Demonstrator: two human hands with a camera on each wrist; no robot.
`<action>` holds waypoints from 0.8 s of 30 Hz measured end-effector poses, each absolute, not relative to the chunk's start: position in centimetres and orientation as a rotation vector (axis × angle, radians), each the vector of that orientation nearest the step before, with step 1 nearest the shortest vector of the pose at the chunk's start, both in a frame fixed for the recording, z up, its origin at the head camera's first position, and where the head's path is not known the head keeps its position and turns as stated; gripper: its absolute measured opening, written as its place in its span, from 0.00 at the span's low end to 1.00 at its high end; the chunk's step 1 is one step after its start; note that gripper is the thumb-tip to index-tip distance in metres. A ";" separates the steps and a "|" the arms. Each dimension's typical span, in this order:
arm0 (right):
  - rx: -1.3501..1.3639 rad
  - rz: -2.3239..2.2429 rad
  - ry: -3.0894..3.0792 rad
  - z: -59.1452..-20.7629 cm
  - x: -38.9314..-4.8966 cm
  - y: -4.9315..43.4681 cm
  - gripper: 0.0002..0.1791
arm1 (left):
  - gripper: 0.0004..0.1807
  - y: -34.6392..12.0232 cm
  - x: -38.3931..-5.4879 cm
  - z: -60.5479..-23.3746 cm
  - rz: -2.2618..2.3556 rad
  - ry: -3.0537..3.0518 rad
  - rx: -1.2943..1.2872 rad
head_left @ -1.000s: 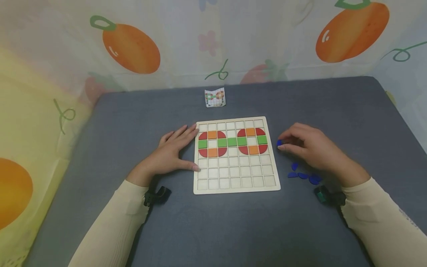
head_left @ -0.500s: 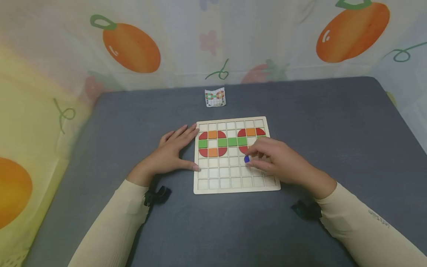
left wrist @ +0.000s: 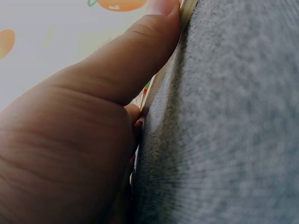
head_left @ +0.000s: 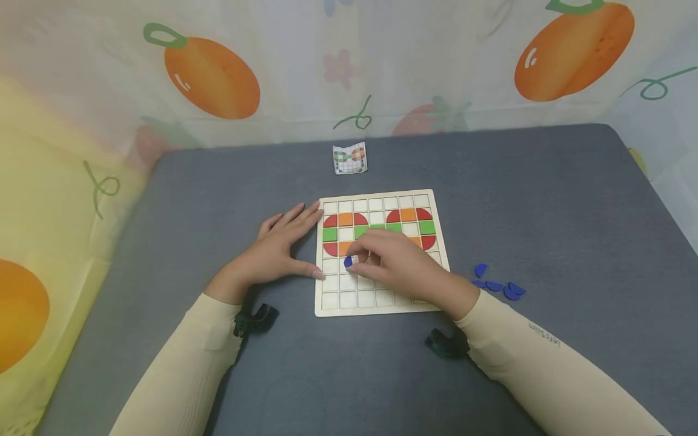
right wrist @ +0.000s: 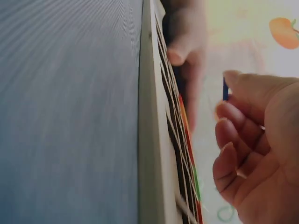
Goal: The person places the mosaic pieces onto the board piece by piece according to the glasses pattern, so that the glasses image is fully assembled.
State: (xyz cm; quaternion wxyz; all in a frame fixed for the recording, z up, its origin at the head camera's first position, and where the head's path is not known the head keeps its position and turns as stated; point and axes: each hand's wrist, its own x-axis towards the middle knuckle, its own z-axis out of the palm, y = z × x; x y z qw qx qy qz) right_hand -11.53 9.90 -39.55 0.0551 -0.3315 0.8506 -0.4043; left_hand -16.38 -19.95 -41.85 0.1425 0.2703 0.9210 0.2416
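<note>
A square wooden grid board (head_left: pixel 382 313) lies on the grey table, with red, orange and green tiles in its upper rows. My left hand (head_left: pixel 278 251) rests at the board's left edge, fingers spread and fairly straight, fingertips and thumb on the rim. Between thumb and fingertips my right hand (head_left: pixel 395 260) pinches a small blue tile (head_left: pixel 348 262), held over the left part of the board just below the coloured rows. In the right wrist view the blue tile (right wrist: pixel 225 88) shows edge-on, raised above the board. My right hand covers several middle cells.
Several blue half-round tiles (head_left: pixel 494 286) lie on the table to the right of the board, partly behind the right forearm. A small printed pattern card (head_left: pixel 350 158) lies beyond the board. A fruit-print curtain (head_left: pixel 294 72) hangs behind the table.
My right hand has carried the blue tile from beside the board's right edge leftward across the board. My left hand stays in place at the left edge.
</note>
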 end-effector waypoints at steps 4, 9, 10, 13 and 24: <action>-0.959 -1.150 2.583 -39.9 -11.9 8.0 0.09 | 0.71 -20.0 -16.4 -41.8 0.712 2.651 0.792; -0.907 -0.954 2.659 -40.4 -12.0 6.3 0.13 | 0.70 -20.1 -16.4 -41.8 0.727 2.644 0.802; -0.901 -0.920 2.676 -40.5 -12.0 6.1 0.13 | 0.70 -20.0 -16.4 -41.8 0.727 2.643 0.803; -0.888 -0.856 2.709 -40.7 -12.0 5.8 0.15 | 0.70 -20.0 -16.4 -41.7 0.726 2.642 0.803; -0.985 -0.817 2.666 -40.8 -11.8 6.4 0.18 | 0.70 -20.1 -16.5 -41.9 0.718 2.643 0.796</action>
